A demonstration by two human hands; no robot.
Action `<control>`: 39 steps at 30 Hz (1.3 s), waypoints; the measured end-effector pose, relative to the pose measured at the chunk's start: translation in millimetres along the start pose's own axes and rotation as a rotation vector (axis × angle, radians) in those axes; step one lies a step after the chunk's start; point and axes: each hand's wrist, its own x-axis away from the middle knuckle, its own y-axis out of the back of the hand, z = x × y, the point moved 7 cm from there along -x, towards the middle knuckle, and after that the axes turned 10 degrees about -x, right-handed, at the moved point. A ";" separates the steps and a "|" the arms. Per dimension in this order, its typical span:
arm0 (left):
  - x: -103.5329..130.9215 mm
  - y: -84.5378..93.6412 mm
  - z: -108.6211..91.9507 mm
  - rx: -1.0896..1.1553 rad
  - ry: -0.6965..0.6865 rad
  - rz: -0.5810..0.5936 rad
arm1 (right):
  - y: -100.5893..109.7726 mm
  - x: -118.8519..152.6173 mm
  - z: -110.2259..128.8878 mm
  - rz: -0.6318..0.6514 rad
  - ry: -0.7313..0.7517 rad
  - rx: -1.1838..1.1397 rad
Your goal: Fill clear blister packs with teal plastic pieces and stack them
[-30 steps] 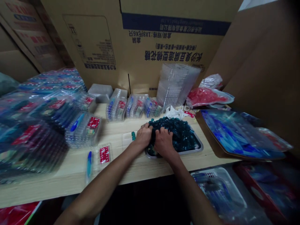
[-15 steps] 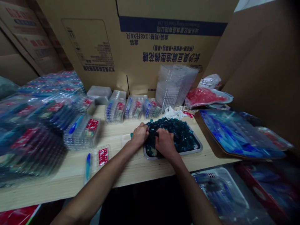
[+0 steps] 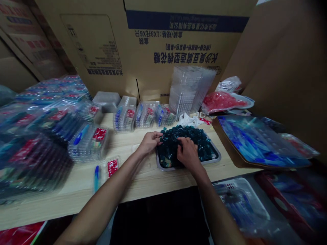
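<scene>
A grey-rimmed tray (image 3: 217, 157) on the wooden table holds a heap of small dark teal pieces (image 3: 201, 144). At the heap's left edge is my left hand (image 3: 151, 141), its thumb and fingertips pinched together; what lies between them is too small to make out. My right hand (image 3: 187, 151) rests over the middle of the heap with curled fingers, and its fingertips are partly hidden among the pieces. Left of the tray, a clear blister pack with a red card (image 3: 112, 167) lies beside a blue pen-like item (image 3: 96, 178).
Filled clear packs (image 3: 88, 141) are stacked at the left. Behind the tray stand clear plastic trays (image 3: 185, 90) and a large carton (image 3: 143, 75). To the right are a bag of red pieces (image 3: 224, 102) and a blue printed sheet in a box (image 3: 255, 143).
My right hand has moved a little right across the heap. My left hand has shifted slightly up and left, its fingers now stretched toward the pieces. The view has tilted slightly.
</scene>
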 end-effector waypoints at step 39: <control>109.0 36.4 46.0 0.951 0.438 -0.166 | -45.3 67.9 118.2 0.210 0.470 -0.206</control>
